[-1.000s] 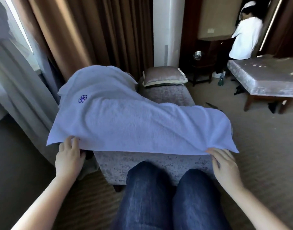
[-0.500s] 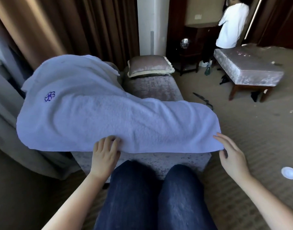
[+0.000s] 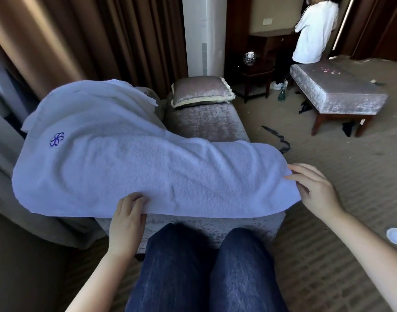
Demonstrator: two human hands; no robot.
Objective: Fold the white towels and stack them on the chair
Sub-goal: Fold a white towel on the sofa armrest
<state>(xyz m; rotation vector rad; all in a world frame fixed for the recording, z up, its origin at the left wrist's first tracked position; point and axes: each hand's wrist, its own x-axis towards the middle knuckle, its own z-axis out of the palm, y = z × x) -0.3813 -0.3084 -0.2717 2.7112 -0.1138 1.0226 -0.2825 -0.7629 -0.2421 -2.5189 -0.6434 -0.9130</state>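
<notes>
Our left hand (image 3: 127, 219) curls its fingers over the near hem of the white towel (image 3: 148, 172), gripping it at the chair's front edge. Our right hand (image 3: 317, 190) is loose, fingers spread, its fingertips touching the towel's end at the chair's right side. The towel drapes across the chair (image 3: 204, 122), its blue emblem (image 3: 56, 139) hanging off the chair's left side. A cushion (image 3: 202, 91) lies at the chair's far end.

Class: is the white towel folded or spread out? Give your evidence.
Spread out. The white towel drapes across the chair, overhanging one side; left hand grips the near edge, right hand touches its end.
</notes>
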